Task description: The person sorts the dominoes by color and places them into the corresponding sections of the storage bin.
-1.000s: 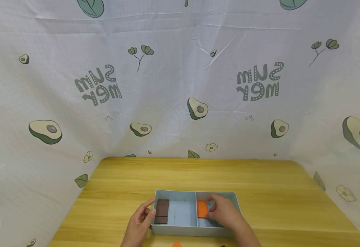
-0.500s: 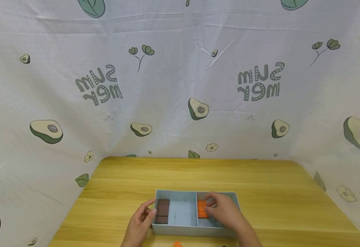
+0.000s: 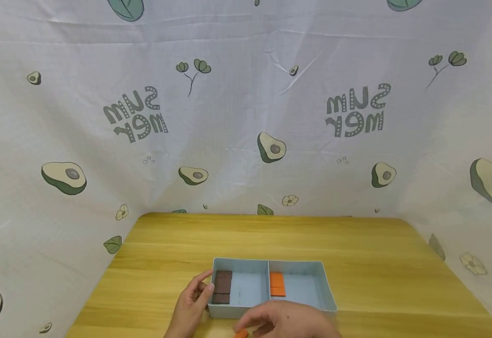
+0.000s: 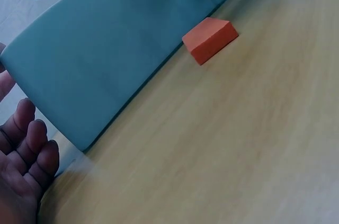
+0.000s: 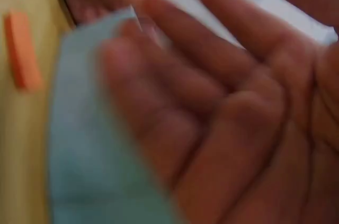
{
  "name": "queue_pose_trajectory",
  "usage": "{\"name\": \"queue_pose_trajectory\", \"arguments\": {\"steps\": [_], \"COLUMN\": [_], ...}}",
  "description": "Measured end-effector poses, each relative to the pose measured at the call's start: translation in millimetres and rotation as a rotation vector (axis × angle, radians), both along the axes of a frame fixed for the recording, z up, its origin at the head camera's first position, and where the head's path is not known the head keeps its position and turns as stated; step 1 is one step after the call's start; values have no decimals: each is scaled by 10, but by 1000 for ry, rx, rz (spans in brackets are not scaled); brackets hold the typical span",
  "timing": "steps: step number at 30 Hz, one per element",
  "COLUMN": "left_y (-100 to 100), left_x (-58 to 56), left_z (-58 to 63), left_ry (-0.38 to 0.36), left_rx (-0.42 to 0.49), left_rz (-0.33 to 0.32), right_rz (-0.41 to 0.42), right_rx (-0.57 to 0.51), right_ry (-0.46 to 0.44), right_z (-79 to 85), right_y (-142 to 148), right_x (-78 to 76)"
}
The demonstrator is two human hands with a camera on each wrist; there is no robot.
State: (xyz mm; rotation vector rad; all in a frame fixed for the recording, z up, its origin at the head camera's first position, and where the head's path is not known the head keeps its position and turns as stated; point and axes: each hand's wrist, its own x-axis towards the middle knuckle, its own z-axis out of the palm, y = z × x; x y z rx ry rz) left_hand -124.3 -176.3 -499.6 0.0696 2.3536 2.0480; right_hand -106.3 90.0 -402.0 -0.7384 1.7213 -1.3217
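Note:
A pale blue-grey box [image 3: 249, 280] with two compartments stands on the table. Brown rectangular blocks [image 3: 222, 283] lie along the left wall of its left compartment, and flat orange blocks [image 3: 277, 283] sit against the divider in the right one. At the left end wall is my left hand [image 3: 189, 304], thumb tip right at the rim, the other fingers loosely bent outside. My right hand [image 3: 290, 320] is in front of the box, fingers spread and blurred in the right wrist view, holding nothing. A loose orange block [image 4: 210, 40] lies on the table by the front wall, beneath the right fingertips in the head view.
The wooden table [image 3: 165, 244] extends behind the box and to both sides. A white cloth [image 3: 229, 117] printed with avocados hangs behind and around it.
My right hand has left the orange blocks in the right compartment and come toward me, out over the front wall to the loose orange block. My left hand stays at the box's end.

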Motion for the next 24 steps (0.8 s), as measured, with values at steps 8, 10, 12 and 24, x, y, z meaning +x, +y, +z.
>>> {"name": "queue_pose_trajectory", "arguments": {"steps": [8, 10, 12, 24], "left_y": [-3, 1, 2, 8], "left_x": [-7, -7, -8, -5], "left_z": [14, 14, 13, 7], "left_ry": [-2, 1, 2, 1], "left_rx": [9, 10, 9, 12], "left_rz": [4, 5, 5, 6], "right_rz": [265, 214, 154, 47], "right_rx": [134, 139, 153, 371], "right_ry": [652, 545, 471, 714], "right_z": [-209, -223, -237, -492], "right_y": [-186, -203, -222, -492], "right_x": [-21, -6, 10, 30]}}
